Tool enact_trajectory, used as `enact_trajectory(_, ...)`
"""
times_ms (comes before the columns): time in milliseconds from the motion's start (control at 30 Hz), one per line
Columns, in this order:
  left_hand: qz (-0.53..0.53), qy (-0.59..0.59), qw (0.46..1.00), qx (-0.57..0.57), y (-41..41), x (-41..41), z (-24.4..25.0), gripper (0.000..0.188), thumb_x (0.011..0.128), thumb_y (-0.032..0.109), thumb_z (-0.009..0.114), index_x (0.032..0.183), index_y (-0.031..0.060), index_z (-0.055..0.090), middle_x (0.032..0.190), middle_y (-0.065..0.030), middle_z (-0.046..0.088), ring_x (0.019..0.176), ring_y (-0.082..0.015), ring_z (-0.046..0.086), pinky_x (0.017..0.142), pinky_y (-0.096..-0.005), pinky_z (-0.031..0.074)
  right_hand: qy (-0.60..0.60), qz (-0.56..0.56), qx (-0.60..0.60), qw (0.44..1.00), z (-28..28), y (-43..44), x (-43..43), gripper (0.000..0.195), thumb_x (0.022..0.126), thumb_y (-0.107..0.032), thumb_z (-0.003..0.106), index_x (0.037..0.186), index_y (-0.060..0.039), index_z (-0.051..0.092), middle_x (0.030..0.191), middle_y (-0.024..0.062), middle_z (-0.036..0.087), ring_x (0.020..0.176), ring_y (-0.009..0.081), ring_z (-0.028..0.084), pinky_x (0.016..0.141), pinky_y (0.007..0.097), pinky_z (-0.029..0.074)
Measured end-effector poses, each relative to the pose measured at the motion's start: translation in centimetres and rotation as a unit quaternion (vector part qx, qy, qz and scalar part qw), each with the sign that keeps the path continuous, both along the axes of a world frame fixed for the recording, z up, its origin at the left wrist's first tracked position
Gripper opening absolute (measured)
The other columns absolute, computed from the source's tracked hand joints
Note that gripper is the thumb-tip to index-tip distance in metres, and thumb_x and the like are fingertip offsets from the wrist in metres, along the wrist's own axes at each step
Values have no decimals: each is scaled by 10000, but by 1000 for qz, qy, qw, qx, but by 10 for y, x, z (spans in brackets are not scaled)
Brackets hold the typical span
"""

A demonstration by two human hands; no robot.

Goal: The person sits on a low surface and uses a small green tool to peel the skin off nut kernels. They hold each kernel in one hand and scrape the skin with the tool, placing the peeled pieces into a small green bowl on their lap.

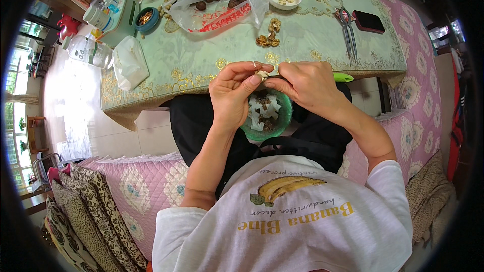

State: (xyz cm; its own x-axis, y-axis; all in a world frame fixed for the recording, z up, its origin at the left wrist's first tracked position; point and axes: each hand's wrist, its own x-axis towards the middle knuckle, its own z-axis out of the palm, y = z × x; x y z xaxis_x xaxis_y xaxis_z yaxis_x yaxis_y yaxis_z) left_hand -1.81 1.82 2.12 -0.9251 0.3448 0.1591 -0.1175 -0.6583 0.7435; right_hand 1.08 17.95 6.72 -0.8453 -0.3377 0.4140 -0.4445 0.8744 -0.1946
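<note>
Over the table's front edge, my left hand (232, 96) pinches a small pale piece of walnut kernel (261, 73) between thumb and fingers. My right hand (312, 83) grips a small knife, its bright green handle (343, 77) sticking out past the palm. The blade meets the kernel, its tip partly hidden by the fingers. Below both hands, a green waste bin (286, 122) between the knees holds white tissue and brown scraps. Several shelled walnut pieces (268, 39) lie on the table ahead. Behind them is a white bowl (285, 6) of pale kernels.
A plastic bag (219, 19) holds round brown nuts. Metal pliers (349, 36) and a phone (368, 21) lie right on the green tablecloth (181, 58). Left are a blue bowl (146, 25), a tissue pack (129, 64), a plastic bottle (90, 51) and a storage box (123, 22).
</note>
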Motion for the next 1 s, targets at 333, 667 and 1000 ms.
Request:
enact_trajectory(333, -3, -11, 1000, -3, 0, -1, -3, 148, 790, -92, 539, 934, -64, 536, 930, -200, 609, 902, -247, 603, 808, -326, 497, 1, 10, 11, 1000, -2, 2, -2, 393, 781, -424, 579, 599, -80, 518, 482, 55, 538, 409, 220, 543, 353, 318, 383)
enact_trajectory(667, -16, -59, 998, 20, 2, -1, -4, 132, 805, -49, 550, 936, -54, 537, 928, -213, 609, 876, -244, 607, 790, -318, 491, -20, 18, -5, 1000, -6, 4, -3, 410, 789, -419, 573, 555, -85, 527, 464, 68, 532, 388, 235, 527, 351, 330, 382)
enact_trajectory(1000, -9, -203, 977, 65, 10, 5, -12, 51, 831, 7, 549, 880, -2, 535, 887, -156, 611, 783, -163, 587, 678, -253, 470, 7, -1, 71, 997, -11, 2, -1, 379, 783, -399, 576, 562, -100, 507, 461, 44, 537, 405, 192, 553, 345, 300, 389)
